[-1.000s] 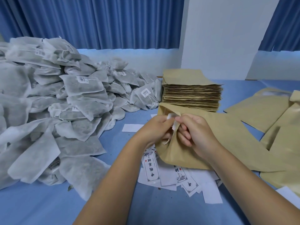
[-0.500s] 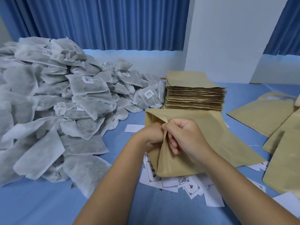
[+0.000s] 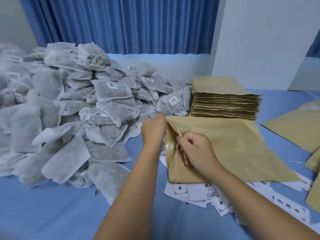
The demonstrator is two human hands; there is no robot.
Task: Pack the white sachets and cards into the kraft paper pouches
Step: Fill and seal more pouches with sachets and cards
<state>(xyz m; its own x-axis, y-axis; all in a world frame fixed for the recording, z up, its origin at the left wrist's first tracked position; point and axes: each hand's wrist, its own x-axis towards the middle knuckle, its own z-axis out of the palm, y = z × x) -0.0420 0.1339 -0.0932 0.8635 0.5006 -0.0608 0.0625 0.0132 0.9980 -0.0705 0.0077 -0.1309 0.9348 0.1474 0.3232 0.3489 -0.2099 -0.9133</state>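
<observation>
A large kraft paper pouch lies flat on the blue table with its mouth toward the left. My right hand pinches the near lip of that mouth. My left hand holds the far corner of the mouth, so the two lips are spread apart. A big heap of white sachets fills the left side. Printed white cards lie scattered under and in front of the pouch. What is inside the pouch is hidden.
A tall stack of empty kraft pouches stands just behind the held pouch. More kraft pouches lie at the right edge. A white wall panel and blue curtains close off the back.
The white item seen between my fingers a second ago is no longer visible. My left hand has moved up to the pouch's far corner and the mouth has spread wider.
</observation>
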